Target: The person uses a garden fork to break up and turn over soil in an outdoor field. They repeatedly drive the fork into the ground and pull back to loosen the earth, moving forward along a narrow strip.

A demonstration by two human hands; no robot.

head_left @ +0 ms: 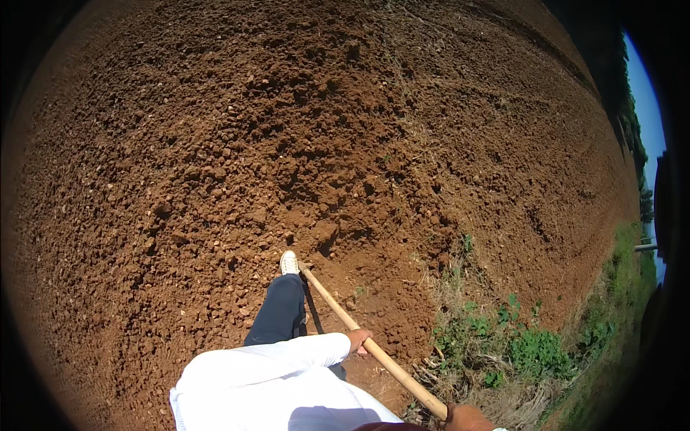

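Observation:
A long, pale wooden tool handle slants across the lower middle, from beside my white shoe down to the right. My left hand, at the end of a white sleeve, is closed around its middle stretch. Farther back along the wood, at the lower edge, my right hand grips it too. The handle's far end meets the brown soil by the shoe; whatever is fixed there cannot be made out.
Loose, clumpy soil spreads ahead and to the left, with a rougher dug patch in front of the shoe. Green weeds and dry grass grow at the lower right. A grassy strip runs along the right side.

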